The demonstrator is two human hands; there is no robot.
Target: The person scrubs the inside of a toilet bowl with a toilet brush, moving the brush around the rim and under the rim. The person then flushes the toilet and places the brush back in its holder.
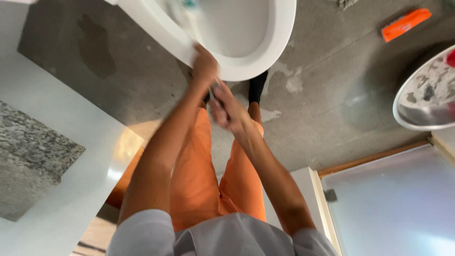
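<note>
A white toilet bowl [279, 42] fills the top centre of the head view, seen from above. My left hand [204, 62] rests on its near rim, fingers curled over the edge. My right hand [226, 111] is just below it, off the bowl, closed around a thin dark object [216, 88] that points toward the rim. The object is blurred and I cannot tell what it is. Something white and teal [187, 9] lies inside the bowl, also blurred. My orange trousers and one black-clad foot [257, 86] show beneath the hands.
The floor [332, 71] is grey concrete with a dark wet patch [97, 45]. An orange brush-like object [406, 23] lies at top right. A round metal basin [426, 97] sits at the right edge. A white counter [71, 142] with a granite slab [28, 161] is left; a frosted panel [398, 204] lower right.
</note>
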